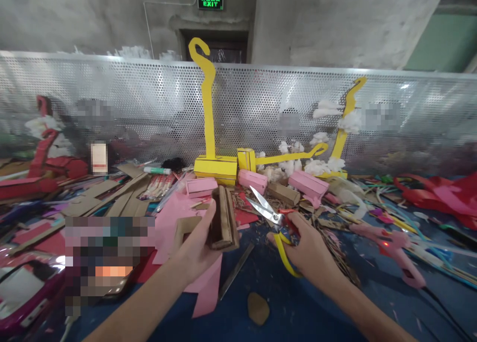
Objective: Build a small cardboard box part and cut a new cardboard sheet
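A small brown cardboard box (224, 222) with an open side is held upright by my left hand (203, 245), thumb on its near left edge. My right hand (303, 242) grips scissors (265, 210) with yellow and red handles; the blades are parted and point up and left, near the box but not touching it. Below the hands, a rounded cardboard piece (258, 308) lies on the blue table (238, 327). Pink paper (204, 287) and a metal ruler (237, 270) lie under and beside the left hand.
Yellow hooked paper shapes on boxes (215, 169) stand behind, with small pink boxes (308, 184) in front. A pink glue gun (398, 252) lies right, its cord trailing. Cardboard strips (126, 198) and a purple power strip (28, 297) are left. A perforated metal panel (156, 103) borders the back.
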Demonstrator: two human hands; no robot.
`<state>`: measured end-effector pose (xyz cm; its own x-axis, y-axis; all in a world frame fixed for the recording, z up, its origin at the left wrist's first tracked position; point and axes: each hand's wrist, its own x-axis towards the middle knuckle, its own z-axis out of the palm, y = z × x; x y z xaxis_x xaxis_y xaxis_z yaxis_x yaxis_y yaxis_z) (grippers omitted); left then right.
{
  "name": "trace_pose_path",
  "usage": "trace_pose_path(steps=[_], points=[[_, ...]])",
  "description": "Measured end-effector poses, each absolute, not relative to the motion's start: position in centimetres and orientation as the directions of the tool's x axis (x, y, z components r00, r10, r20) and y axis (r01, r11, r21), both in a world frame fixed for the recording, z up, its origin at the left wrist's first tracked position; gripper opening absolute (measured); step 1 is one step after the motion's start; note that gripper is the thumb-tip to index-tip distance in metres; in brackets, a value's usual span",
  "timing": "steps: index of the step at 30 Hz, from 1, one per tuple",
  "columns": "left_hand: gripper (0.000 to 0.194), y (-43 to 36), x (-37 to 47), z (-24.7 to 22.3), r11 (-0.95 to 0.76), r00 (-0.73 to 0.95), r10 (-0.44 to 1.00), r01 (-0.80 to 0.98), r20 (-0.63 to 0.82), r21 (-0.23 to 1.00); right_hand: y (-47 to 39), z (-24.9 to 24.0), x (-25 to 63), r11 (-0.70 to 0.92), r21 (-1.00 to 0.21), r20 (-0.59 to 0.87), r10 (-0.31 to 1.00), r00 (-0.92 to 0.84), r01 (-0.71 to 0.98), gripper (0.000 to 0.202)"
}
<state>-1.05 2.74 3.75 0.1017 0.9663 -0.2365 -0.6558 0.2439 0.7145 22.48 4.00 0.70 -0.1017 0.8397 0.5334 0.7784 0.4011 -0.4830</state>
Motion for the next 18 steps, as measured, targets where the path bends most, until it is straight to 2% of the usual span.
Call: trace_pose_path(steps=[6, 9, 15, 18], points=[[0.015, 2.7, -1.8, 3.8, 0.241, 0.164, 0.97, -0.773, -0.182, 0.587, 3.9, 0.7, 22.1, 0.369, -0.491, 0.497, 0.863, -0.094, 0.789, 0.031], [0.007, 3.0, -2.0, 3.4, 0.225, 0.167, 0.974, -0.791, -0.154, 0.569, 3.8, 0.7, 22.0, 0.359, -0.508, 0.471, 0.877, -0.097, 0.782, 0.03], [0.019, 3.8, -2.4, 2.5, 0.204, 0.166, 0.979, -0.799, -0.119, 0.565, 3.9, 0.6, 22.1, 0.35, -0.511, 0.464, 0.881, -0.09, 0.785, 0.032], [0.018, 4.0, -2.5, 2.4, 0.222, 0.188, 0.975, -0.796, -0.119, 0.563, 3.9, 0.5, 22.2, 0.353, -0.502, 0.474, 0.876, -0.09, 0.79, 0.033]])
